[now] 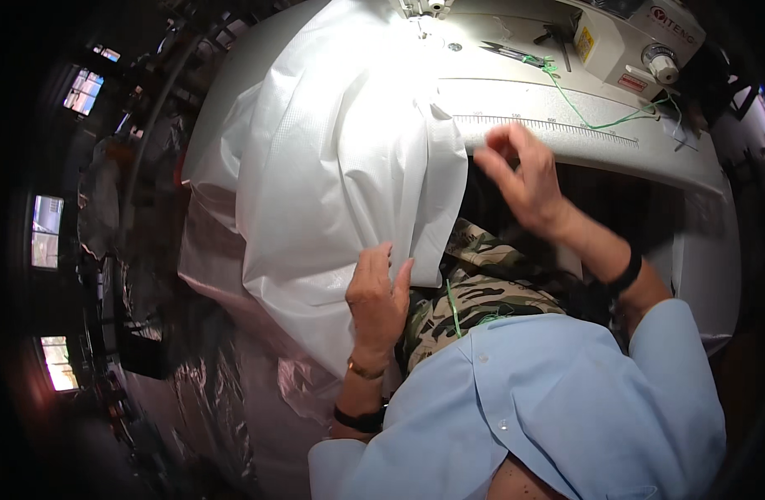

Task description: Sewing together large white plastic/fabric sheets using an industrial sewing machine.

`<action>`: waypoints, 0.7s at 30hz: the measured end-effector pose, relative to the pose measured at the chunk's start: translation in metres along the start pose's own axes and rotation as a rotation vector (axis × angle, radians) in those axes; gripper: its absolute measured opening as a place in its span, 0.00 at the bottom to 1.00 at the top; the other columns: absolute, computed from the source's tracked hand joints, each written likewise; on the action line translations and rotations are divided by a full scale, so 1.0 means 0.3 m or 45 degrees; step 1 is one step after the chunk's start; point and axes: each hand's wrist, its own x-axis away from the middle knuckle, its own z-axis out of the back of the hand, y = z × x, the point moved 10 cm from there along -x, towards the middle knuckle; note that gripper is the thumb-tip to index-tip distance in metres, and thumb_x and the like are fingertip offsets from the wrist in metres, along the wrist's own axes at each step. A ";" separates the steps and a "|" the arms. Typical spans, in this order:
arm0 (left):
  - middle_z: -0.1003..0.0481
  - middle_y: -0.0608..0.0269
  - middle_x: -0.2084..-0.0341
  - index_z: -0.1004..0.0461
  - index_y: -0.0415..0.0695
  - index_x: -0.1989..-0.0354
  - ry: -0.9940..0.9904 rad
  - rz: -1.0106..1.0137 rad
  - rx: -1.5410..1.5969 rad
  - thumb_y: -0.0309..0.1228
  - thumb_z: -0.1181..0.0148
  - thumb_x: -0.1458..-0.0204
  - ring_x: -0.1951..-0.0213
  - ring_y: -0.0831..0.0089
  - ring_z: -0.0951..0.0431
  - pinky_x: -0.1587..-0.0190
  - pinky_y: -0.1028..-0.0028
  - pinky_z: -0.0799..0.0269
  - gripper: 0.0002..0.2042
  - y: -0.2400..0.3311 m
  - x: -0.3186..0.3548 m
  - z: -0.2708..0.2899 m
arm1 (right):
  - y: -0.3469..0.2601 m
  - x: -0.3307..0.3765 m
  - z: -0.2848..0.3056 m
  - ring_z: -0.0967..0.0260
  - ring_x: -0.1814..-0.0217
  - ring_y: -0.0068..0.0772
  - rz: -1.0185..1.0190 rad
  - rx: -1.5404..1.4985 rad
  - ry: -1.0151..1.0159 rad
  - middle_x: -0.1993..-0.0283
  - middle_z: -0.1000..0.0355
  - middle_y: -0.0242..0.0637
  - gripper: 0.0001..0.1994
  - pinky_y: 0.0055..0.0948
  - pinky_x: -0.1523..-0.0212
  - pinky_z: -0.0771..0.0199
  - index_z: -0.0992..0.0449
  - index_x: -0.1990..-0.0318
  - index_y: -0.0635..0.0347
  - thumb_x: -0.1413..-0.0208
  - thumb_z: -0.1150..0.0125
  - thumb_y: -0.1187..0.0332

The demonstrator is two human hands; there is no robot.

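Note:
A large sheet of white, shiny woven plastic fabric (pixel 316 183) lies in loose folds over the sewing table and hangs down its front on the left. My left hand (pixel 378 292) rests at the near edge of the fabric, fingers stretched out and thumb apart. To the right of the sheet, my right hand (pixel 520 175) hovers by the table's front edge, a little blurred. Its fingers are loosely bent, apart from the thumb, and nothing shows in them. Under bright light, the sewing machine's needle area (pixel 421 25) stands at the far end of the fabric.
Thread snips (pixel 511 54) lie at the back right beside a small black tool (pixel 559 40). Green thread (pixel 578 108) trails over the ruler scale (pixel 549 123) on the table edge. The machine body (pixel 632 50) stands at the far right. Clear plastic sheeting (pixel 207 408) hangs at the lower left.

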 end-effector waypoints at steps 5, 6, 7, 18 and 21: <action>0.30 0.50 0.66 0.30 0.37 0.62 -0.002 0.120 -0.299 0.31 0.35 0.51 0.65 0.52 0.26 0.64 0.62 0.31 0.14 -0.186 0.101 -0.156 | 0.128 0.270 -0.257 0.33 0.69 0.27 -0.637 -0.442 -0.312 0.70 0.31 0.39 0.23 0.31 0.64 0.29 0.31 0.64 0.66 0.48 0.32 0.52; 0.30 0.51 0.66 0.30 0.38 0.63 0.047 0.079 -0.375 0.30 0.36 0.51 0.64 0.52 0.26 0.64 0.61 0.31 0.12 -0.200 0.107 -0.157 | 0.155 0.296 -0.309 0.33 0.68 0.29 -0.732 -0.436 -0.411 0.70 0.30 0.40 0.24 0.31 0.64 0.29 0.31 0.63 0.66 0.48 0.33 0.50; 0.30 0.51 0.67 0.30 0.39 0.64 0.095 0.040 -0.444 0.29 0.37 0.51 0.63 0.52 0.27 0.64 0.61 0.31 0.10 -0.207 0.114 -0.155 | 0.152 0.300 -0.342 0.33 0.69 0.30 -0.715 -0.448 -0.395 0.72 0.31 0.40 0.23 0.32 0.64 0.30 0.30 0.65 0.67 0.46 0.36 0.52; 0.24 0.67 0.70 0.29 0.39 0.62 0.086 0.739 1.453 0.24 0.46 0.39 0.71 0.84 0.27 0.66 0.83 0.32 0.02 -0.388 0.247 0.009 | 0.147 0.382 -0.196 0.34 0.61 0.17 -0.636 -0.947 -0.629 0.62 0.27 0.33 0.16 0.22 0.61 0.31 0.26 0.53 0.71 0.41 0.46 0.65; 0.24 0.66 0.69 0.31 0.37 0.60 0.016 0.682 1.490 0.24 0.48 0.38 0.69 0.85 0.27 0.64 0.83 0.30 0.04 -0.349 0.234 0.054 | 0.348 0.438 -0.146 0.31 0.68 0.23 -1.112 -0.337 -0.628 0.67 0.27 0.37 0.14 0.26 0.66 0.30 0.28 0.57 0.69 0.44 0.44 0.65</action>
